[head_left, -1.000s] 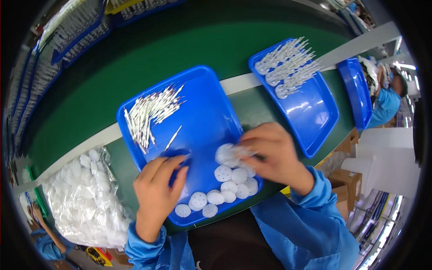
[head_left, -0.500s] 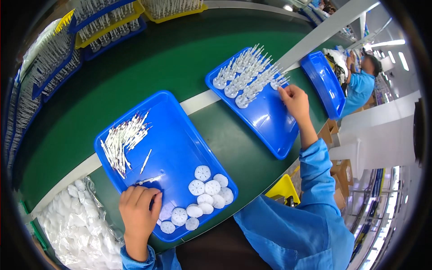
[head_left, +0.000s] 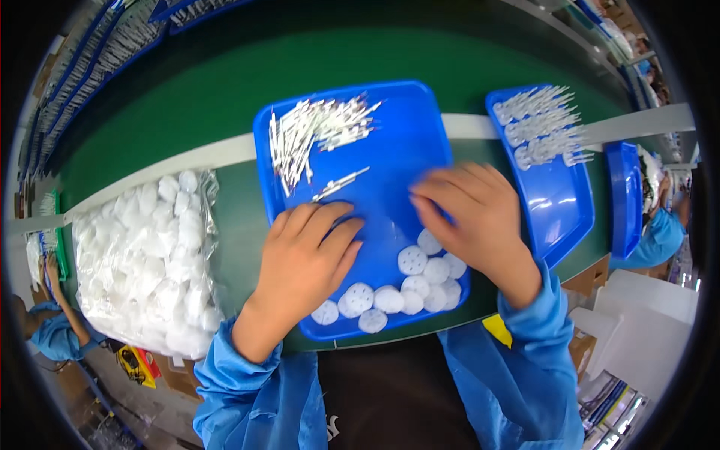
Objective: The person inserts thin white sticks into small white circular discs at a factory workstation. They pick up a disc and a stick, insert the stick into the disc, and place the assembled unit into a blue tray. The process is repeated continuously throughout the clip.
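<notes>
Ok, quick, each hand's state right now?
Left hand: fingers curled, above the blue rectangular plastic tray; cannot tell if holding anything.
Right hand: blurred, above the same tray; cannot tell either.

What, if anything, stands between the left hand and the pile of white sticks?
A few loose sticks, lying in the blue tray between the left hand and part of the pile; nothing else visible stands in the way.

The head-worn fisheye view looks steeply down from above and behind the hands [head_left: 300, 259], fairly near them, facing forward across the counter [head_left: 238, 225] ahead of and beside them.
</notes>
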A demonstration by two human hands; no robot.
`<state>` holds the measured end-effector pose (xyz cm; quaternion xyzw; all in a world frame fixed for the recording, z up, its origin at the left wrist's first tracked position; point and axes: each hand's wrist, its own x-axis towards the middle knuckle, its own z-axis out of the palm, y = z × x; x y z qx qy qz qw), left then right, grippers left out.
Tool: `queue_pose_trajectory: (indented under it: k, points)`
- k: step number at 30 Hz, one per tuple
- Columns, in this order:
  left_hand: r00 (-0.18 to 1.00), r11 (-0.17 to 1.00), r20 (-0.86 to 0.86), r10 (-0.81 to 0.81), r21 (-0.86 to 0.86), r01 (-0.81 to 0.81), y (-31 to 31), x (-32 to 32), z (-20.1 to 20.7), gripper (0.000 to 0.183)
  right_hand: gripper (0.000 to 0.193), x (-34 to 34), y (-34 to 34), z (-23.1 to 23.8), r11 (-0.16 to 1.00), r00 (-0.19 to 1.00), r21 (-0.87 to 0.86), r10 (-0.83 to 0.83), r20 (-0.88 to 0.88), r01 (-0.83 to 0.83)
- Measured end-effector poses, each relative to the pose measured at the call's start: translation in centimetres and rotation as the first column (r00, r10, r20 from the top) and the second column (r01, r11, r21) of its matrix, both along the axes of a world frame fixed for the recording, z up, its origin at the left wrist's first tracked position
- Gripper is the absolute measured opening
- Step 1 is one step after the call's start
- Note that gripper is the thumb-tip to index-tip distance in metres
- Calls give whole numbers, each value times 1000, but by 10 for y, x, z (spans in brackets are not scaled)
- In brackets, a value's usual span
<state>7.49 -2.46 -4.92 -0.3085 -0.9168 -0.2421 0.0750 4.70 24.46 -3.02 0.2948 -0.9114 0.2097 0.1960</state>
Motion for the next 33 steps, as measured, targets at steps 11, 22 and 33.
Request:
queue_pose_trajectory:
  k: [11,22,33]
  points:
    - [972,979,171,-161,152,135,41,11,0,31,26,-47,-21,-19,989,957,-135,90,276,-54]
    - [937,588,340,-76,775,-233,22,-44,-13,20,27,-36,-27,-15,700,825,-713,382,416,35]
    - [783,257,557,-277,828,-498,17,-43,-3,51,30,-40,-53,-31,773,946,-635,193,261,17]
